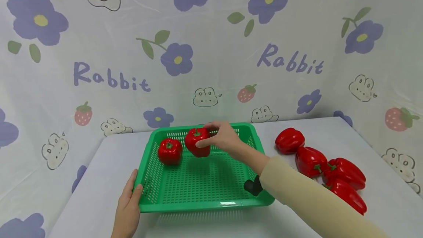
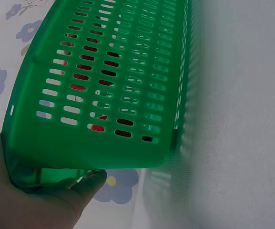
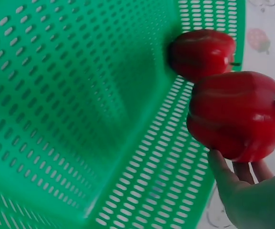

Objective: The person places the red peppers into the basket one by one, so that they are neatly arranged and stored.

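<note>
My right hand [image 1: 224, 137] holds a red bell pepper [image 1: 195, 145] by its side, thumb in front, over the back part of a green plastic basket [image 1: 205, 205]. Another red bell pepper [image 1: 169, 152] stands in the basket's back left corner, stem up. The right wrist view shows the held pepper [image 3: 237, 114] apart from the basket floor, partly overlapping the one behind. At the basket's left side, my left hand [image 1: 128, 205] grips the rim. In the left wrist view, thumb and fingers of that hand [image 2: 46, 205] lie around the rim [image 2: 20, 174].
Several red bell peppers [image 1: 310, 161] lie in a group on the white table [image 1: 99, 190], right of the basket. A small black object [image 1: 252, 186] shows beside the right sleeve [image 1: 297, 194]. A printed cloth [image 1: 211, 47] with flowers and rabbits hangs behind the table.
</note>
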Motion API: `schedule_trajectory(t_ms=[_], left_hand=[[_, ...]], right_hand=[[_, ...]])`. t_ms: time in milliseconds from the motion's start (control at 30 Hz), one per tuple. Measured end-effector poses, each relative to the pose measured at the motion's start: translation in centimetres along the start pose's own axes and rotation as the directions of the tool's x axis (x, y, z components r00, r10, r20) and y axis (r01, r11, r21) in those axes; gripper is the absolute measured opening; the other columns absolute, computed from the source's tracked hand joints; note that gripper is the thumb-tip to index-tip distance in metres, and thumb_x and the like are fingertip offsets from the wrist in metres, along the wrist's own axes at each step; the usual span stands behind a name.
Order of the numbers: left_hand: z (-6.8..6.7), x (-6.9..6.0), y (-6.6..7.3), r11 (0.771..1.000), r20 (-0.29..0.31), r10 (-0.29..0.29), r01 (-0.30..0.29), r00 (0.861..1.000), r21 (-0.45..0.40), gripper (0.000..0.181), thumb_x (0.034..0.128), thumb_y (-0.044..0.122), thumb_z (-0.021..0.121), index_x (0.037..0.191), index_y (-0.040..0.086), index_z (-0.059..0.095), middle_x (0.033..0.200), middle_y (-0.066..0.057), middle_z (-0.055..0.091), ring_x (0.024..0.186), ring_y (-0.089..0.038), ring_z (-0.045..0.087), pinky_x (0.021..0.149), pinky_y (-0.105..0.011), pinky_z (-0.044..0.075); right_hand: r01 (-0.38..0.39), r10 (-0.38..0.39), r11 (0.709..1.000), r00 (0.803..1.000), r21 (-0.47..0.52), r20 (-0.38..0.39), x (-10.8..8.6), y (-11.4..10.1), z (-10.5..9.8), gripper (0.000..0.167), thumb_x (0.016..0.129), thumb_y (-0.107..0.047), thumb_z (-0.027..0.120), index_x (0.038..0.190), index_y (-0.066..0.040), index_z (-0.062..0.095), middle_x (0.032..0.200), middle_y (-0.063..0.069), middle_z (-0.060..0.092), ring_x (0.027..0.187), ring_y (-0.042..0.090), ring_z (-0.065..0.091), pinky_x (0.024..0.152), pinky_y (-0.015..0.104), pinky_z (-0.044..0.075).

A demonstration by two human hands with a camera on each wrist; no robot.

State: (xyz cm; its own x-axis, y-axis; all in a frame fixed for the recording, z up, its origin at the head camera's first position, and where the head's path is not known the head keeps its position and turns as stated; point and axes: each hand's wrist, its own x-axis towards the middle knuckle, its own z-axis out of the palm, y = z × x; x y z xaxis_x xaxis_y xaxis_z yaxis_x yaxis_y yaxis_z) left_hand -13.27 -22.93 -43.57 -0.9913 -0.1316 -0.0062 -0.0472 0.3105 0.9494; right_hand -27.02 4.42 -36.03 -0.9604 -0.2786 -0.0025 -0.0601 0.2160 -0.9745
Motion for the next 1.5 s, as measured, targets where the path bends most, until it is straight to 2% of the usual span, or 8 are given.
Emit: schedule_trajectory(t_ms=[200, 500, 733, 900, 1133, 1500], left_hand=[[-0.1, 0.0, 0.1, 1.000, -0.006, 0.004, -0.004, 1.000, 0.007, 0.057, 0.1097, 0.026, 0.031, 0.159, 0.011, 0.007, 0.163, -0.006, 0.011, 0.147, -0.023, 0.007, 0.114, -0.049, 0.015], [-0.6, 0.1, 0.0, 1.000, -0.019, -0.018, 0.019, 1.000, 0.024, 0.057, 0.1098, 0.025, 0.030, 0.159, 0.010, 0.006, 0.163, -0.008, 0.011, 0.147, -0.024, 0.008, 0.114, -0.049, 0.016], [-0.6, -0.2, 0.1, 0.999, -0.021, -0.022, 0.022, 1.000, 0.024, 0.058, 0.1098, 0.026, 0.030, 0.159, 0.010, 0.005, 0.163, -0.008, 0.011, 0.147, -0.024, 0.008, 0.114, -0.050, 0.015], [-0.6, -0.3, 0.1, 1.000, -0.028, -0.013, 0.013, 1.000, 0.021, 0.058, 0.1097, 0.028, 0.031, 0.159, 0.011, 0.007, 0.162, -0.006, 0.012, 0.147, -0.023, 0.008, 0.114, -0.049, 0.016], [-0.1, -0.2, 0.0, 1.000, -0.005, 0.002, -0.002, 1.000, -0.001, 0.058, 0.1096, 0.027, 0.032, 0.159, 0.010, 0.007, 0.162, -0.006, 0.011, 0.147, -0.024, 0.008, 0.114, -0.050, 0.016], [-0.1, 0.0, -0.2, 1.000, 0.000, -0.004, 0.004, 1.000, -0.003, 0.057, 0.1099, 0.024, 0.031, 0.159, 0.011, 0.006, 0.163, -0.007, 0.010, 0.147, -0.024, 0.009, 0.114, -0.050, 0.017]], right_hand=[[-0.050, 0.050, 0.998, 0.999, -0.035, -0.022, 1.0, 1.3, 0.6, 0.058, 0.074, -0.011, 0.087, 0.126, -0.004, 0.062, 0.113, 0.007, 0.064, 0.107, 0.026, 0.056, 0.079, 0.036, 0.054], [-0.048, 0.048, 0.998, 0.999, -0.029, 0.001, 1.9, 2.2, 2.1, 0.055, 0.074, -0.003, 0.084, 0.125, -0.001, 0.062, 0.112, 0.010, 0.061, 0.104, 0.028, 0.056, 0.084, 0.043, 0.053], [-0.067, 0.068, 0.997, 0.997, -0.040, 0.019, 2.4, 3.0, 3.1, 0.054, 0.072, -0.001, 0.084, 0.122, -0.001, 0.063, 0.110, 0.009, 0.063, 0.103, 0.027, 0.056, 0.084, 0.038, 0.052], [-0.088, 0.088, 0.996, 0.996, 0.001, 0.018, 2.5, 3.3, 3.1, 0.054, 0.072, 0.000, 0.083, 0.122, 0.000, 0.062, 0.111, 0.011, 0.062, 0.104, 0.029, 0.055, 0.087, 0.044, 0.052], [-0.141, 0.142, 0.989, 0.990, 0.033, -0.016, 2.8, 4.1, 2.6, 0.055, 0.072, -0.001, 0.085, 0.122, 0.000, 0.063, 0.111, 0.010, 0.064, 0.103, 0.027, 0.057, 0.087, 0.040, 0.052], [-0.138, 0.139, 0.988, 0.990, -0.069, 0.012, 2.9, 3.7, 2.7, 0.056, 0.069, 0.001, 0.086, 0.121, -0.005, 0.066, 0.116, 0.007, 0.061, 0.107, 0.028, 0.053, 0.088, 0.041, 0.050]])
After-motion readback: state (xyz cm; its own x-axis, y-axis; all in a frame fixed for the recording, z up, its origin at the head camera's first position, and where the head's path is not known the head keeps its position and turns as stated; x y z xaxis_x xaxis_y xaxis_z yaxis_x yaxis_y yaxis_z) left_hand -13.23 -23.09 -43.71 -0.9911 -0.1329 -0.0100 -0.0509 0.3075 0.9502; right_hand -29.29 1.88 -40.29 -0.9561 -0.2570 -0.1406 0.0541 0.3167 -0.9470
